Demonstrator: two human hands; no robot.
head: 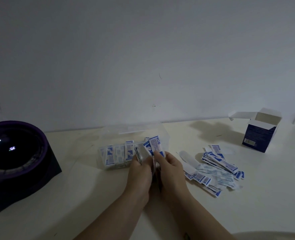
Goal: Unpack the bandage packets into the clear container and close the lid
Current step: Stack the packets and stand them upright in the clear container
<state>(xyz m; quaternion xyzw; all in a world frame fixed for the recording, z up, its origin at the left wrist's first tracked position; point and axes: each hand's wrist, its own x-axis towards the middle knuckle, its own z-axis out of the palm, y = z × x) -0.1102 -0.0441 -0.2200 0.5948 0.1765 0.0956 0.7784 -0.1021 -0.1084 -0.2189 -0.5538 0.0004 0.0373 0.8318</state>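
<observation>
A clear container point(108, 134) stands on the table at centre, its lid open at the back, with several blue-and-white bandage packets point(116, 155) standing in a row in its left part. My right hand point(169, 168) pinches a small stack of bandage packets point(154, 145) upright at the container's right end. My left hand point(139, 168) is right beside it and holds a few more packets edge-on at the container's front. A loose pile of bandage packets point(217, 170) lies on the table to the right.
An opened blue-and-white cardboard box point(259, 135) stands at the back right. A dark round device on a black base point(15, 158) sits at the left. The white table point(91, 196) meets a plain wall behind.
</observation>
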